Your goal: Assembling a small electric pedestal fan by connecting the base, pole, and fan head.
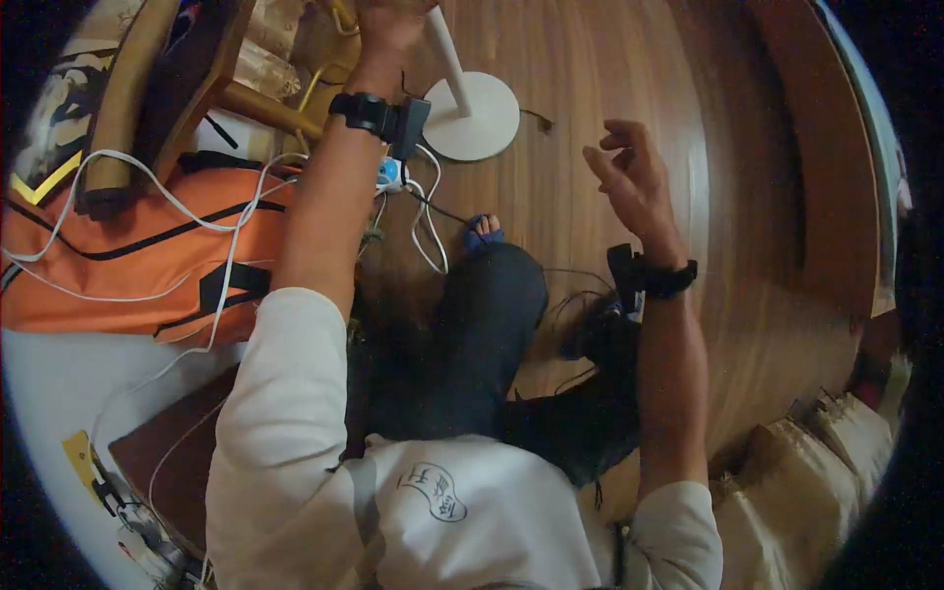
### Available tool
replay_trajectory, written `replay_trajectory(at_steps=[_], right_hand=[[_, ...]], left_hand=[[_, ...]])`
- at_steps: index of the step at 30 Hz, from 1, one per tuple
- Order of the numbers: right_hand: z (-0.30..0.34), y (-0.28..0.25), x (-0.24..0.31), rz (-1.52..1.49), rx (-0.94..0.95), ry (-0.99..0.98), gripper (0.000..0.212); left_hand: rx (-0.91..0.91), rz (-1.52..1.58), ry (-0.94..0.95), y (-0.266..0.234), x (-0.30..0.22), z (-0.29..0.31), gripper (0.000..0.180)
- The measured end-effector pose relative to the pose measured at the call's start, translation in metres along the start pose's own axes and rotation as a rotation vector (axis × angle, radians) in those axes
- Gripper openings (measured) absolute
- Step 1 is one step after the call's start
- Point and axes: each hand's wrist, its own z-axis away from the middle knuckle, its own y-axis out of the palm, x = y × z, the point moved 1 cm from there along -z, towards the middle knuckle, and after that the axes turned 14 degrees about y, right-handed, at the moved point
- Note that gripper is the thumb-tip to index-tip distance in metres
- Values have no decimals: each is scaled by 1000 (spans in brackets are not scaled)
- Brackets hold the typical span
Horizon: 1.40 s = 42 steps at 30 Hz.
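My left hand (393, 31) reaches to the upper edge of the view, right beside the white pole (449, 61) of a floor stand. Its fingers are cut off there, so whether they grip the pole does not show. The pole rises at a tilt from a round white base (474, 116) on the floor. My right hand (634, 177) hovers over the wooden floor (570, 88), fingers loosely bent and thumb apart, holding nothing. Each wrist wears a black strap with a small dark box.
An orange bag (138, 261) lies at the left, crossed by a white cable (236, 231). A blue-and-white power strip (390, 175) sits near the stand. Thin dark cables (580, 285) trail around my feet. Beige cloth (787, 482) lies lower right; wooden furniture (826, 147) stands right.
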Motion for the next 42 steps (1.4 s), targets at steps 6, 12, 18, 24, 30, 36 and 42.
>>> replay_trajectory(at_steps=[6, 12, 18, 24, 30, 36, 42], right_hand=[[-3, 0, 2, 48, -15, 1, 44], [-2, -5, -6, 38, 3, 37, 43], [1, -3, -1, 5, 21, 30, 41], [2, -4, -4, -6, 22, -30, 41], [5, -9, -5, -20, 12, 11, 43], [7, -13, -2, 10, 3, 6, 44], [7, -14, -5, 33, 7, -5, 44]], left_hand=[[-4, 28, -22, -14, 7, -14, 40], [-19, 50, -35, -26, 11, -23, 40], [-33, 47, -41, -41, 13, -28, 39], [-33, 49, -34, -51, 7, -33, 39], [-24, 51, -12, -59, -5, -36, 39], [30, 76, 18, -48, -26, -30, 39], [107, 173, 8, -1, -46, -7, 39]])
